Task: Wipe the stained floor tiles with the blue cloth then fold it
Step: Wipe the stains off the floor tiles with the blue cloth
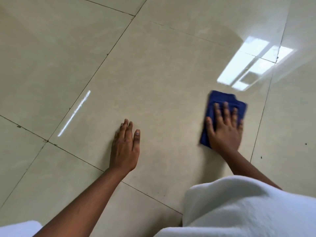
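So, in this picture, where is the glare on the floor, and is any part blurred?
Head view: a bright window reflection glares on the glossy tiles at upper right, a thin light streak at left; the right hand and blue cloth are motion-blurred, the left hand is sharper.

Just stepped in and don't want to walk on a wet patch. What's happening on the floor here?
A person is low to the floor, wiping glossy beige tiles. The right hand is pressed flat on a blue cloth, fingers spread over it; the blur there suggests wiping. The left hand lies flat on the bare tile, apparently for support, and touches nothing else. A few small dark specks show on the tile to the right. The cloth is bunched under the palm, and the final fold is not yet done.
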